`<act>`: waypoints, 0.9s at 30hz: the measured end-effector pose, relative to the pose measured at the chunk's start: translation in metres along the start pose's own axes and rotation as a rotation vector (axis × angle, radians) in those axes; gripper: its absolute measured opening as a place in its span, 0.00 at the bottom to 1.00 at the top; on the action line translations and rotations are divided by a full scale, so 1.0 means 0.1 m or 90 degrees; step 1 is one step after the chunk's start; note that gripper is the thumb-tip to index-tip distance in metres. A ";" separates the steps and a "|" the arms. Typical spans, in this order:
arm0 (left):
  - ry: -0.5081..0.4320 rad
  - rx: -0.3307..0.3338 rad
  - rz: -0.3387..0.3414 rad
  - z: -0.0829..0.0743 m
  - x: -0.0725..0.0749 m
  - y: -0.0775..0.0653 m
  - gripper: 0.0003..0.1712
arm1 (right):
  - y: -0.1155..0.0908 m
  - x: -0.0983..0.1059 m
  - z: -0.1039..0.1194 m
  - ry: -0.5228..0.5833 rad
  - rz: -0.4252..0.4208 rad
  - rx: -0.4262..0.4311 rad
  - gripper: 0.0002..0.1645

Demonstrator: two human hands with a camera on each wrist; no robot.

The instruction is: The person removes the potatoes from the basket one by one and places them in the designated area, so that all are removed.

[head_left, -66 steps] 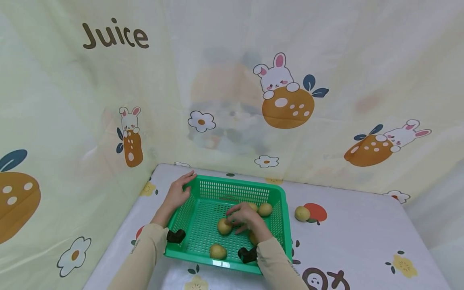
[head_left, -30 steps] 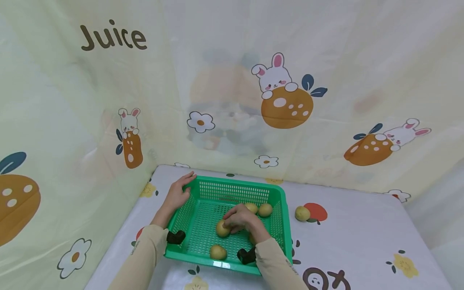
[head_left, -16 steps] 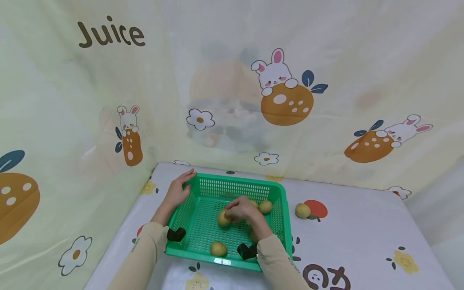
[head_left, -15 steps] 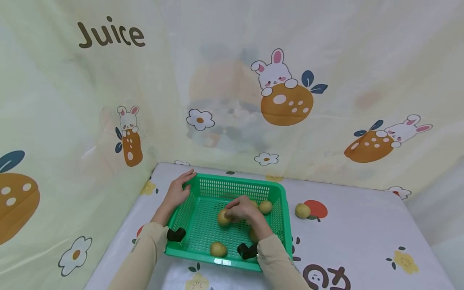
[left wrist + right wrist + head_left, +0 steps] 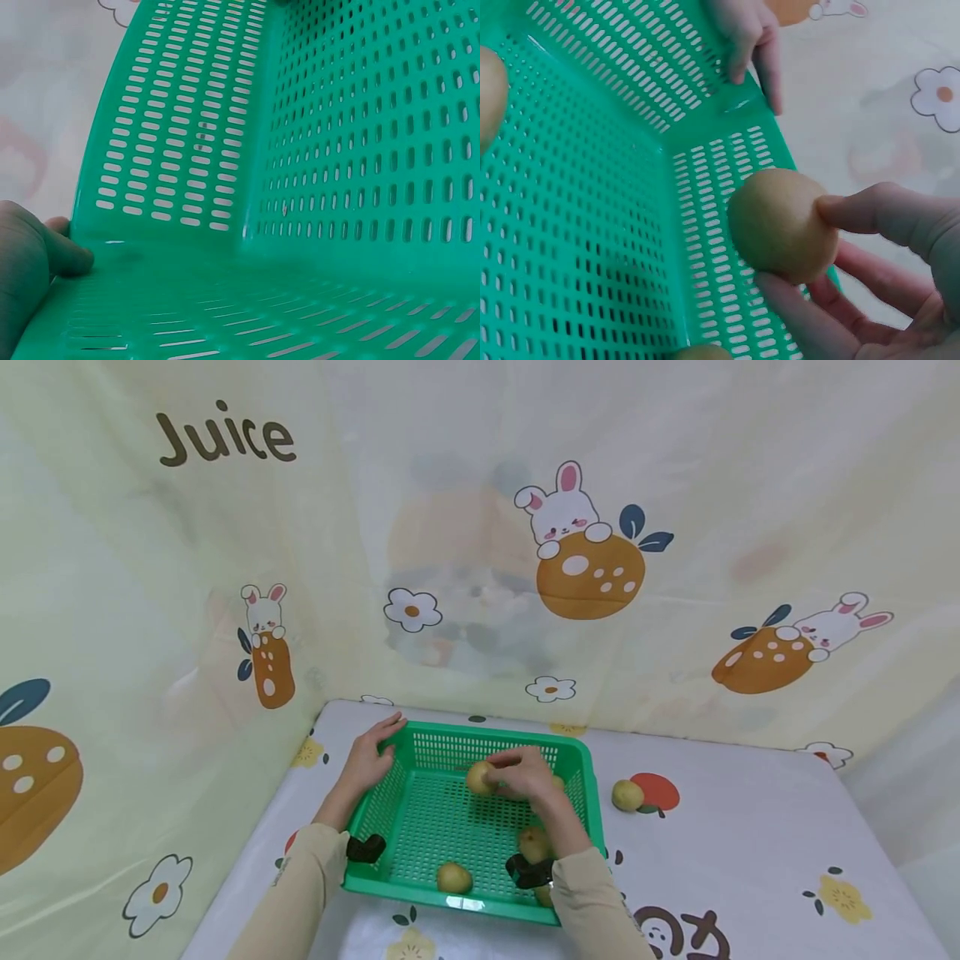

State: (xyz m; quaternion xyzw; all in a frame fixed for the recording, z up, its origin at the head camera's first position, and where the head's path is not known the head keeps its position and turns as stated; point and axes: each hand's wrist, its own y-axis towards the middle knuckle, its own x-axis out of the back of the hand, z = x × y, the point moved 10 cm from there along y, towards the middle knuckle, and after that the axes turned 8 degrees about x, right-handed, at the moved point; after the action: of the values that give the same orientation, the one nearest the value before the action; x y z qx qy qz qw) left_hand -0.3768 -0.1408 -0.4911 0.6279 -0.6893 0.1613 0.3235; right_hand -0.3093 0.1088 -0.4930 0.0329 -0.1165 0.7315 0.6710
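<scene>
A green plastic basket (image 5: 420, 900) with slotted walls stands on the table. My left hand (image 5: 367, 762) grips its rim at the back left corner, with the thumb inside the wall. In the right wrist view, the thumb and fingertips of my right hand (image 5: 889, 270) pinch a round yellow-brown potato (image 5: 784, 225). Raised above the basket floor, this potato is near the back wall in the head view. Another potato (image 5: 454, 878) lies by the front wall. At the right side lies a further potato (image 5: 535, 843), and one more is partly hidden behind the right wrist.
Outside the basket, a single potato (image 5: 627, 795) lies on the patterned tablecloth (image 5: 735, 843) to the right. A printed curtain (image 5: 480, 527) hangs behind and beside the table. Black wrist cameras stick out below both hands, over the basket.
My right hand has closed its fingers on the potato, lifted it off the basket floor and moved it toward the back wall. My left hand has stayed at the corner.
</scene>
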 end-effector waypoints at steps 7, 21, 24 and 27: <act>-0.003 0.003 0.001 -0.01 0.00 -0.01 0.31 | -0.03 0.13 0.10 0.024 -0.042 0.029 0.17; -0.002 -0.001 0.003 -0.03 0.00 -0.02 0.31 | -0.14 0.51 0.16 0.087 -0.127 0.079 0.21; -0.002 0.000 0.001 -0.01 0.00 -0.01 0.30 | -0.19 0.65 0.16 0.107 -0.152 0.092 0.22; -0.005 0.000 0.002 -0.01 -0.01 -0.02 0.31 | -0.23 0.81 0.10 0.138 -0.184 0.082 0.23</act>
State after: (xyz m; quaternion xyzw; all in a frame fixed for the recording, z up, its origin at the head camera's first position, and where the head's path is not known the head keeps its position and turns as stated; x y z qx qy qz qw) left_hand -0.3748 -0.1399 -0.4916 0.6274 -0.6916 0.1595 0.3203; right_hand -0.2952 0.1875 -0.4634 0.0134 0.0098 0.6325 0.7744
